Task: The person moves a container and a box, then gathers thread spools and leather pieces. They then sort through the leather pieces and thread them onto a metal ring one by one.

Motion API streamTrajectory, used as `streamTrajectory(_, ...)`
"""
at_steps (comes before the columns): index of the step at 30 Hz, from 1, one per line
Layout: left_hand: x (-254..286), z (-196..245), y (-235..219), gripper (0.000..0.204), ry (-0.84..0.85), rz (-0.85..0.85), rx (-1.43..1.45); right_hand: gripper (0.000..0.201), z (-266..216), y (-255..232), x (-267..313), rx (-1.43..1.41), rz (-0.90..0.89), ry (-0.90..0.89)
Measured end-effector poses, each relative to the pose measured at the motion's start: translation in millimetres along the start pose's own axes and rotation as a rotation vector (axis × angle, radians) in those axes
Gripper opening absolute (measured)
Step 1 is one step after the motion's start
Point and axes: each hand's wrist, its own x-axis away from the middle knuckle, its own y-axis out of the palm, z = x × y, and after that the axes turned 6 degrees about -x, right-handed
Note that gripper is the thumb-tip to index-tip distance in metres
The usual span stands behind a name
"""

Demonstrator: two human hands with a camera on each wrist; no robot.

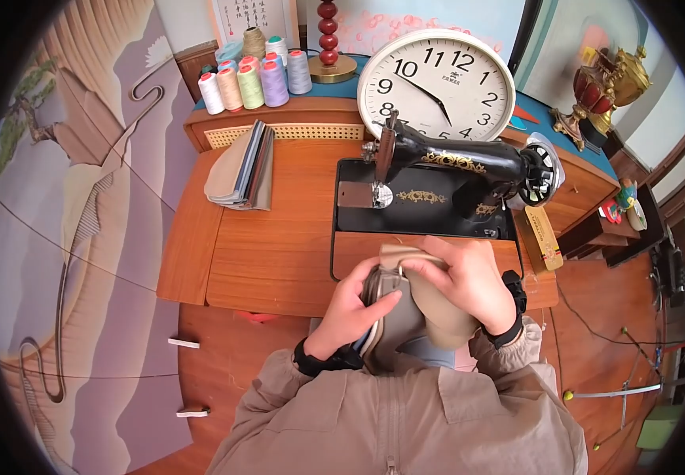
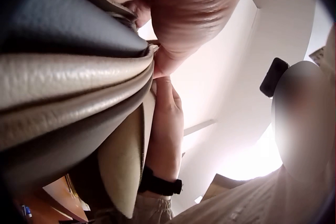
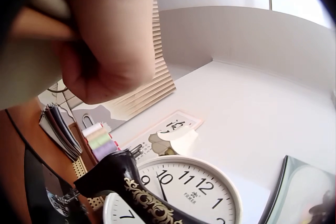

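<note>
Layers of beige and grey leather-like material (image 1: pixel 406 305) were held at the near edge of the wooden counter (image 1: pixel 271 245), just in front of the black sewing machine (image 1: pixel 453 178). The left hand (image 1: pixel 354 309) was curled round the stack's left edge, the thumb laid across the grey layer, so that its grip was pinching the layers together. The right hand (image 1: pixel 465 281) was folded over the top of the same stack, its fingers bent down on the beige fold; in the left wrist view, fingertips (image 2: pixel 168 61) were seen pressed against the stack's edge. The material was held up off the counter, between both hands and close to the person's chest. Behind the machine a round wall clock (image 1: pixel 436 83) was propped. Spools of thread (image 1: pixel 251 79) were stood at the far left, and a pile of folded fabric swatches (image 1: pixel 241 166) was laid beside them.
</note>
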Motion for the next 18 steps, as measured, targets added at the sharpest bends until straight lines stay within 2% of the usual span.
streamTrajectory(2, 3, 3, 3, 0.05, -0.002, -0.035, -0.053, 0.02, -1, 2, -2, 0.036, 0.035, 0.044)
streamTrajectory(4, 4, 7, 7, 0.051, -0.002, -0.062, -0.084, 0.021, 5, 5, 0, -0.062, 0.085, 0.234)
streamTrajectory(6, 3, 6, 0, 0.05, -0.024, -0.038, -0.08, 0.023, 22, 7, 6, -0.183, 0.199, 0.307)
streamTrajectory(8, 4, 4, -11, 0.047, 0.036, 0.086, -0.027, 0.022, 44, 3, 11, -0.342, 0.293, 0.422)
streamTrajectory(10, 11, 9, -22, 0.045, 0.02, 0.182, 0.012, 0.02, 71, -3, 17, -0.46, 0.439, 0.45)
streamTrajectory(12, 17, 10, -29, 0.046, 0.017, 0.284, 0.071, 0.016, 78, -13, 25, -0.179, 0.662, 0.387)
streamTrajectory(14, 22, 16, -26, 0.047, 0.002, 0.318, 0.089, 0.019, 74, -6, 20, 0.087, 0.805, 0.158)
streamTrajectory(15, 23, 18, -25, 0.047, 0.012, 0.333, 0.071, 0.029, 75, 0, 17, 0.309, 0.722, 0.016)
streamTrajectory(16, 24, 20, -23, 0.047, 0.024, 0.349, 0.053, 0.039, 71, 10, 13, 0.406, 0.602, -0.068)
streamTrajectory(18, 25, 22, -18, 0.047, 0.034, 0.341, 0.02, 0.053, 68, 41, 10, 0.414, 0.267, -0.037)
